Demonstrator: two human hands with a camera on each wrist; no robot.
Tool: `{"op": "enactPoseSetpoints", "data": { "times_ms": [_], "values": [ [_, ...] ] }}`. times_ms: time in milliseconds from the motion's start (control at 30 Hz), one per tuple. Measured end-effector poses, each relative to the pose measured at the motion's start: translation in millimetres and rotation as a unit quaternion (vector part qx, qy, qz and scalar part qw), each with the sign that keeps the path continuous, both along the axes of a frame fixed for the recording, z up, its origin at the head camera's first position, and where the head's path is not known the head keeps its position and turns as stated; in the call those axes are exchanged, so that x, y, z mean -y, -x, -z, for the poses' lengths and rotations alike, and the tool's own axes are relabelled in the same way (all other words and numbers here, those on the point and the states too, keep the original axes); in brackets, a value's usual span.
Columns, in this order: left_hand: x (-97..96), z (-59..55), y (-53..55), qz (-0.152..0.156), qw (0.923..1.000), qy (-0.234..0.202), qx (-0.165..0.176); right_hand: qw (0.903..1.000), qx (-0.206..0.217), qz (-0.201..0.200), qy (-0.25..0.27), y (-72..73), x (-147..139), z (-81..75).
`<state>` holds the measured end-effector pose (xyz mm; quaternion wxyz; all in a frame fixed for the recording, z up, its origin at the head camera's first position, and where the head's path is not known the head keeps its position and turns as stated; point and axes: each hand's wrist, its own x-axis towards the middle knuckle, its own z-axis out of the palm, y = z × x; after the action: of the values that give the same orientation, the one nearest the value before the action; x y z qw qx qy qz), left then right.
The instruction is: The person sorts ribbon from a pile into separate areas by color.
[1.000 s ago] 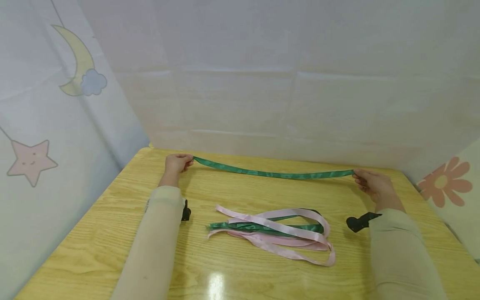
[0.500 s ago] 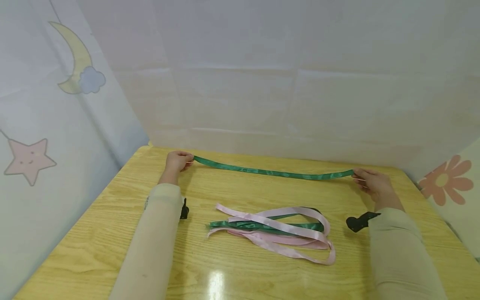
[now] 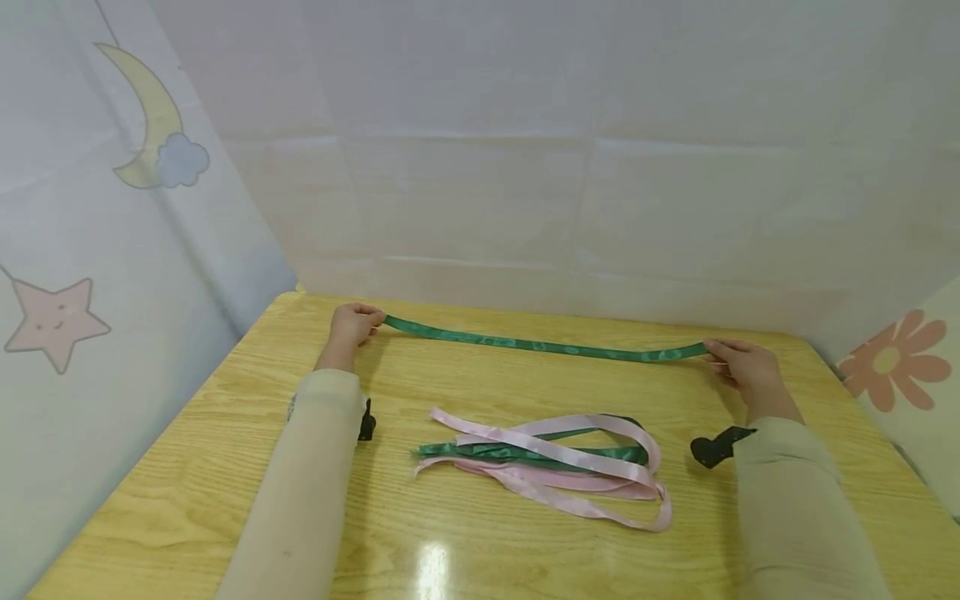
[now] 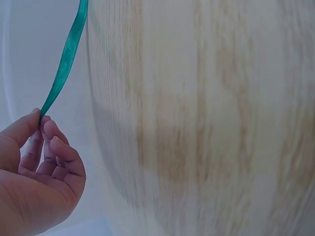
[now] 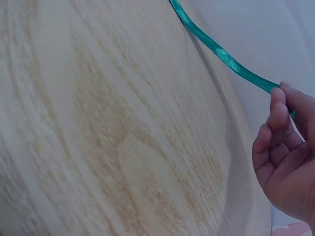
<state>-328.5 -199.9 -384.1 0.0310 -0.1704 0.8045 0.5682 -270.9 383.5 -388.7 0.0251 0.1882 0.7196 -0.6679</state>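
A green satin ribbon stretches between both hands near the far edge of the table, sagging slightly. My left hand pinches its left end between thumb and forefinger; in the left wrist view the ribbon rises from those fingertips. At the other end, my right hand pinches the ribbon, and a short green tip pokes out past the fingers in the right wrist view. Closer to me lies a loose bundle of ribbons, with pink ribbons looped over and beside green ribbons.
The light wooden table carries the bundle near its middle. A pale cloth backdrop stands along the far edge, with printed side panels bearing a moon, a star and a flower. Black wrist mounts jut inward from both sleeves.
The ribbon's sag has shifted toward the right, and the right hand has edged slightly left. Both hands keep their pinch, and the bundle stays put.
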Motion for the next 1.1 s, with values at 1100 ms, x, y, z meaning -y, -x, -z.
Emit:
{"op": "enactPoseSetpoints", "data": {
  "times_ms": [1100],
  "values": [
    [3.6,10.4,0.0,-0.007,0.9998,0.016,0.003,0.9994,0.032,0.000,-0.015,-5.1,-0.2,8.1]
  ]
}}
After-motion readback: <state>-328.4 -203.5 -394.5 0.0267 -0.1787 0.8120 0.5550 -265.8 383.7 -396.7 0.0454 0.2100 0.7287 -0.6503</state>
